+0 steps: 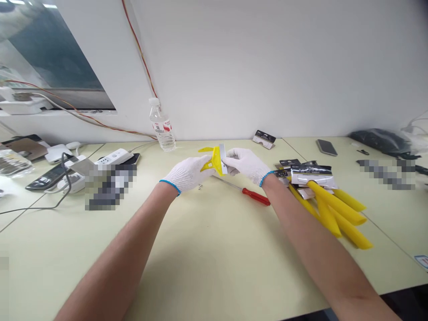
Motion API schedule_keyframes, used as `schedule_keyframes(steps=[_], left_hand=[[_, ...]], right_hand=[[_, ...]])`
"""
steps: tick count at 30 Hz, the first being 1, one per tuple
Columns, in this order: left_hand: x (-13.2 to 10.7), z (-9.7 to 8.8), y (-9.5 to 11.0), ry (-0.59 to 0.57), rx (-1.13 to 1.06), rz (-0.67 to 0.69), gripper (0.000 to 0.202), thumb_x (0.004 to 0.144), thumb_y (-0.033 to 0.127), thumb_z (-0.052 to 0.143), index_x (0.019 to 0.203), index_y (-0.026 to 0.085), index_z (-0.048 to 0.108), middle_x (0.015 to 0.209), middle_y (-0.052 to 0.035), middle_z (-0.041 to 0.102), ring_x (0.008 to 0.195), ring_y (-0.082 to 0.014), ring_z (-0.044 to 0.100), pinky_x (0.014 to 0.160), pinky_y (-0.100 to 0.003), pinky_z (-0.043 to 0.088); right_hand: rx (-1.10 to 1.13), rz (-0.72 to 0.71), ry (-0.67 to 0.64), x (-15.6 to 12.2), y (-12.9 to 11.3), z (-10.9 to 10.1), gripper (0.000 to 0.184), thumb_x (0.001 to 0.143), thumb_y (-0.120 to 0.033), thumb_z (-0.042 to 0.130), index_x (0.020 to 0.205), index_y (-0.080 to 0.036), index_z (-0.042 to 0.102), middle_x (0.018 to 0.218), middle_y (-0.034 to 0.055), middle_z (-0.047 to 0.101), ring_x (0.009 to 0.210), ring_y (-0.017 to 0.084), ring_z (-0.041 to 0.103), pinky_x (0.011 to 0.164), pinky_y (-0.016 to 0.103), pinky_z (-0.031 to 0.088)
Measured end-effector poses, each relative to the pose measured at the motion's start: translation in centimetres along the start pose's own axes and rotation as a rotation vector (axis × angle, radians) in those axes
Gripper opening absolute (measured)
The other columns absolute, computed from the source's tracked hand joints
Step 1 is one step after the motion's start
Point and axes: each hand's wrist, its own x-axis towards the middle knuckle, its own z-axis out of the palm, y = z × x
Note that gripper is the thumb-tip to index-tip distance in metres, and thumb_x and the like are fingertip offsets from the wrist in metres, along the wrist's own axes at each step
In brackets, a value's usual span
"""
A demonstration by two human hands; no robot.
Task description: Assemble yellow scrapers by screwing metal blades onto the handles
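Both my hands wear white knit gloves with blue cuffs and meet above the middle of the table. My left hand (190, 173) is closed around a yellow plastic scraper (216, 159), its wide end turned to the right. Against that end lies a flat silver metal blade (223, 154), pinched between the thumb and fingers of my right hand (245, 165). Whether the blade is fixed to the plastic I cannot tell. Under my hands rests a screwdriver (256, 196) with a red handle. Several small screws (199, 187) lie beside my left hand.
Yellow scrapers (334, 209) in black-and-white card packaging are piled by my right forearm. A water bottle (162, 127) stands against the wall. At the back lies a loose card (264, 139); a phone (326, 147) is farther right. A power strip (114, 158) with cables occupies the left.
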Motion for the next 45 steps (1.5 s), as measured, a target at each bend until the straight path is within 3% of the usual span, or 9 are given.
schedule_keyframes(steps=[3, 7, 14, 20, 26, 31, 36, 40, 45], left_hand=[[0.0, 0.1, 0.1, -0.007, -0.037, 0.049, 0.031, 0.097, 0.049, 0.049, 0.114, 0.028, 0.065, 0.100, -0.0034, 0.073, 0.077, -0.0212, 0.063, 0.066, -0.029, 0.039], [0.0, 0.0, -0.3, 0.007, -0.056, 0.074, 0.030, 0.097, 0.051, 0.050, 0.106, 0.028, 0.066, 0.098, -0.0021, 0.073, 0.076, -0.0207, 0.062, 0.066, -0.030, 0.039], [-0.1, -0.1, -0.5, 0.017, -0.053, 0.078, 0.025, 0.096, 0.045, 0.050, 0.105, 0.029, 0.067, 0.095, -0.0018, 0.073, 0.075, -0.0208, 0.063, 0.068, -0.030, 0.041], [-0.2, -0.4, 0.0, 0.004, -0.061, 0.058, 0.027, 0.092, 0.044, 0.052, 0.105, 0.027, 0.070, 0.095, -0.0050, 0.074, 0.080, -0.0232, 0.065, 0.071, -0.030, 0.044], [-0.4, -0.7, 0.5, -0.029, -0.104, 0.020, 0.031, 0.091, 0.048, 0.053, 0.104, 0.028, 0.071, 0.091, -0.0050, 0.073, 0.078, -0.0234, 0.066, 0.070, -0.030, 0.045], [-0.6, -0.6, 0.6, -0.100, -0.156, -0.018, 0.036, 0.092, 0.052, 0.049, 0.106, 0.026, 0.070, 0.089, -0.0045, 0.072, 0.071, -0.0210, 0.065, 0.067, -0.030, 0.046], [-0.6, -0.6, 0.5, -0.121, -0.188, -0.047, 0.040, 0.093, 0.055, 0.047, 0.102, 0.024, 0.069, 0.085, -0.0048, 0.070, 0.067, -0.0202, 0.062, 0.062, -0.029, 0.045], [-0.6, -0.9, -0.6, -0.103, -0.168, -0.072, 0.038, 0.091, 0.056, 0.050, 0.099, 0.024, 0.068, 0.086, -0.0055, 0.069, 0.071, -0.0211, 0.062, 0.062, -0.029, 0.044], [-0.8, -1.7, -3.2, -0.123, -0.162, -0.116, 0.034, 0.093, 0.055, 0.049, 0.095, 0.025, 0.065, 0.088, -0.0036, 0.070, 0.069, -0.0194, 0.060, 0.060, -0.028, 0.042]], right_hand=[[0.005, -0.008, 0.025, 0.0, -0.1, 0.4, 0.043, 0.101, -0.039, 0.038, 0.094, -0.012, 0.070, 0.089, 0.0076, 0.069, 0.095, 0.004, 0.069, 0.060, -0.003, 0.036], [0.010, -0.023, 0.017, -0.1, -0.3, 0.4, 0.052, 0.103, -0.034, 0.024, 0.097, -0.012, 0.071, 0.089, 0.0058, 0.069, 0.100, 0.002, 0.067, 0.061, -0.004, 0.034], [-0.014, 0.027, -0.004, -0.7, -1.1, 0.7, 0.063, 0.106, -0.048, 0.023, 0.090, -0.014, 0.073, 0.090, 0.0093, 0.068, 0.110, 0.010, 0.067, 0.068, 0.003, 0.043], [-0.038, 0.072, -0.010, -0.8, -1.5, 0.8, 0.058, 0.110, -0.051, 0.037, 0.092, -0.009, 0.074, 0.079, 0.0111, 0.067, 0.115, 0.011, 0.066, 0.072, -0.005, 0.043], [-0.064, 0.100, -0.035, -1.3, -2.0, 0.6, 0.054, 0.107, -0.054, 0.049, 0.108, -0.003, 0.069, 0.093, 0.0142, 0.068, 0.088, 0.012, 0.070, 0.078, 0.017, 0.060], [-0.129, 0.119, -0.015, -0.9, -1.9, 0.9, 0.059, 0.104, -0.052, 0.033, 0.081, -0.013, 0.070, 0.078, 0.0131, 0.066, 0.100, 0.010, 0.069, 0.069, 0.006, 0.045], [-0.184, 0.117, -0.002, -0.5, -1.5, 0.8, 0.054, 0.100, -0.050, 0.043, 0.079, -0.009, 0.072, 0.079, 0.0125, 0.066, 0.105, 0.012, 0.068, 0.074, 0.006, 0.048], [-0.209, 0.166, 0.043, 0.1, -0.2, -0.1, 0.064, 0.108, -0.046, 0.025, 0.075, -0.011, 0.068, 0.085, 0.0134, 0.067, 0.110, 0.009, 0.067, 0.074, 0.009, 0.046], [-0.245, 0.205, 0.078, 4.8, 1.4, -0.3, 0.045, 0.112, -0.043, 0.045, 0.109, -0.004, 0.068, 0.113, 0.0123, 0.064, 0.112, 0.015, 0.063, 0.100, 0.028, 0.055]])
